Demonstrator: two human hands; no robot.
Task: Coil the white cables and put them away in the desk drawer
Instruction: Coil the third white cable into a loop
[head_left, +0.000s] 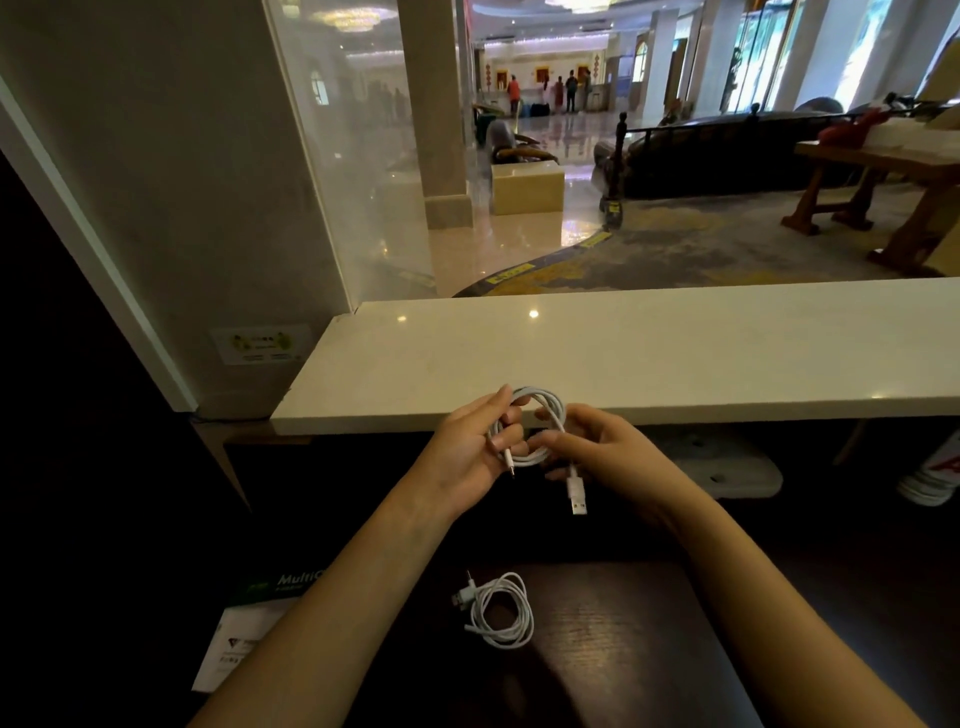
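Both hands hold one white cable (540, 410) wound into a small loop, just below the front edge of the white counter (623, 353). My left hand (467, 457) grips the loop's left side, a thin plug poking out near its palm. My right hand (597, 441) pinches the loop's right side, and the USB plug (576, 496) dangles below it. A second white cable (501, 610) lies coiled on the dark wooden desk (623, 649) between my forearms. No drawer is visible.
A green and white paper packet (244, 623) lies on the desk at lower left. Under the counter at right sit a white power strip (727, 462) and stacked white cups (935, 478). A glass panel and a pillar stand at left; a lobby lies beyond.
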